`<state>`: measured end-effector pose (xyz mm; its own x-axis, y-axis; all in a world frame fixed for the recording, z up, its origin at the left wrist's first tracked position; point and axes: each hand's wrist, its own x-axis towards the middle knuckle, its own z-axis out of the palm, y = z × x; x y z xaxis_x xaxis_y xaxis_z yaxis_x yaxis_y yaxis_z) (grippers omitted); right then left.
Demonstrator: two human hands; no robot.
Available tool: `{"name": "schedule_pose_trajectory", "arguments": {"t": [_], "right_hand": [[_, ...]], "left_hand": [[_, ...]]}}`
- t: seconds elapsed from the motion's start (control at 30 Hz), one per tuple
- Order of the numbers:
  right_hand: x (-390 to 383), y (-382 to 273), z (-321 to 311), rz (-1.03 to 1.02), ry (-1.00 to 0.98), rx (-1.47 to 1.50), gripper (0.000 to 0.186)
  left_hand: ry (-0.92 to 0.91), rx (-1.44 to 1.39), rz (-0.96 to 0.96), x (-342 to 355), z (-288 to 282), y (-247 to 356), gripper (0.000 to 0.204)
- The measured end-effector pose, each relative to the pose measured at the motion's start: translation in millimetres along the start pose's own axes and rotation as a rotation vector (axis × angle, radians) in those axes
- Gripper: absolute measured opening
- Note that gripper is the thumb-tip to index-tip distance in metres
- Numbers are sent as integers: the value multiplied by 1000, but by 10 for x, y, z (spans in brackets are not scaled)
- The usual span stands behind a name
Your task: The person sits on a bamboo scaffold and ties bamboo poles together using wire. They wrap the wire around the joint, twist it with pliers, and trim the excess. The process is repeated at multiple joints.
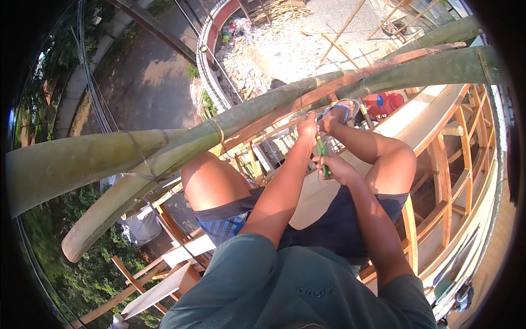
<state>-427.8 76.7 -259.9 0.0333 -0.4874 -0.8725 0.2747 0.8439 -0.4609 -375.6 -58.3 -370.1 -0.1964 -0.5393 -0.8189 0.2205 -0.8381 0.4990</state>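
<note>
Green-handled pliers (322, 149) are gripped in my right hand (338, 169), their jaw end pointing up toward my left hand (308, 127). My left hand is closed just beyond the jaws, close below the bamboo; what its fingers pinch is too small to make out. In front of both hands a thick green bamboo pole (257, 111) runs slantwise across the view, with a reddish wooden plank (329, 89) lying along it. Thin wire ties (217, 130) wrap the bamboo at several places.
I sit high on a timber frame (441, 181) with curved ribs and pale plywood (323, 194). My sandalled foot (341, 111) rests beside the plank. A red container (390, 103) stands below it. Far below lie rubble (274, 55) and a road (142, 77); cables (90, 66) run at left.
</note>
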Motion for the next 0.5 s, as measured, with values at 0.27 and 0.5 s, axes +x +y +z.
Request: {"name": "schedule_pose_trajectory", "arguments": {"t": [0.27, 0.5], "right_hand": [[-66, 187, -59, -159, 182, -332, 21], [-670, -38, 65, -185, -94, 285, 33]], "left_hand": [[-208, -107, -69, -447, -102, -90, 38], [-503, 118, -23, -1102, -157, 196, 30]]}}
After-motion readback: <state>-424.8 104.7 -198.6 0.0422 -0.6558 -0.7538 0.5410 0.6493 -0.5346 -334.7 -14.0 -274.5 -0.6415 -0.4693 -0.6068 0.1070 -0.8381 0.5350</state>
